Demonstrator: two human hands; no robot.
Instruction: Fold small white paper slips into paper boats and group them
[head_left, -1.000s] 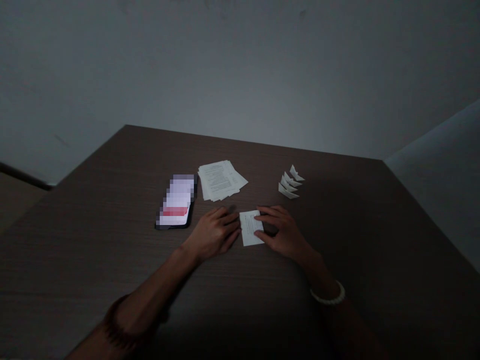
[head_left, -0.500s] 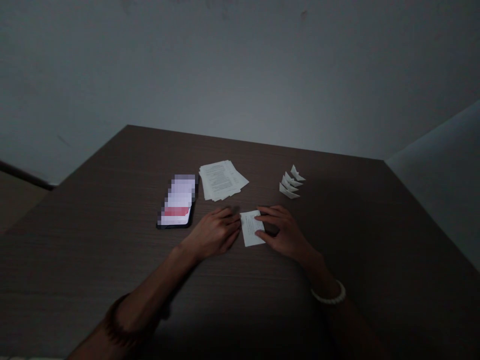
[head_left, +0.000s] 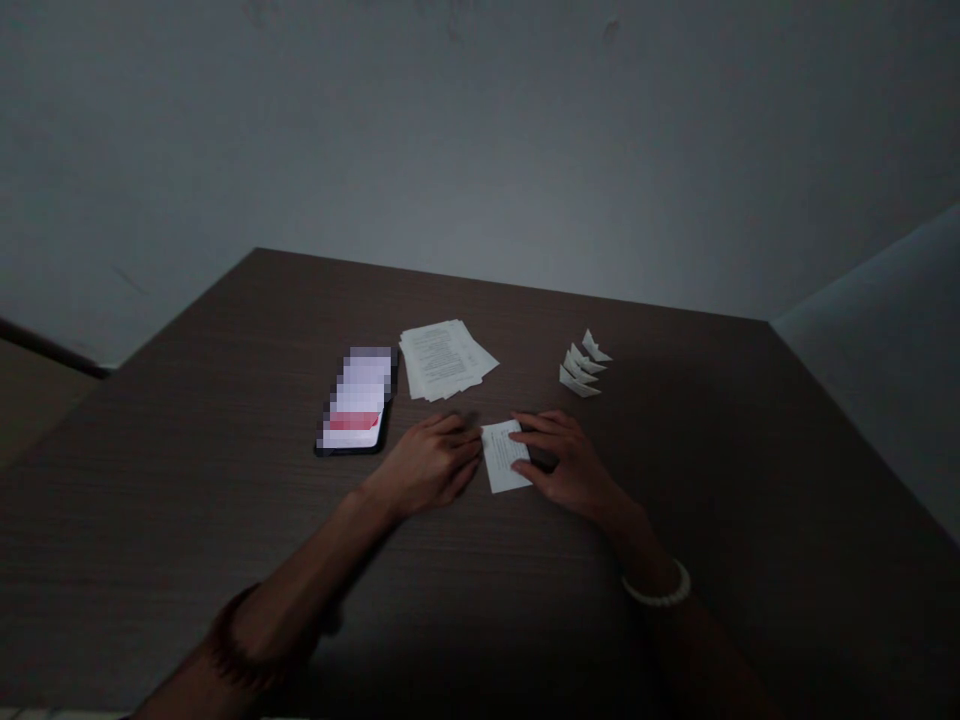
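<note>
A small piece of printed paper [head_left: 504, 460] lies flat on the dark wooden table between my hands. My left hand [head_left: 435, 462] rests palm down at its left side, fingers curled together and fingertips at the paper's upper left edge; the grip itself is partly hidden. Over the right edge lies my right hand [head_left: 562, 460], with its fingers spread and the thumb apart from them, fingertips touching the paper's top surface. Whether the paper is folded in layers, I cannot tell.
A stack of printed sheets [head_left: 442, 360] lies fanned beyond my left hand. Left of it is a phone [head_left: 358, 400] with a lit, blurred screen. Several small folded paper boats [head_left: 581, 375] stand in a row beyond my right hand. A wall [head_left: 480, 150] borders the table's far edge.
The view has shifted very slightly. Both hands and the piece of paper keep their places.
</note>
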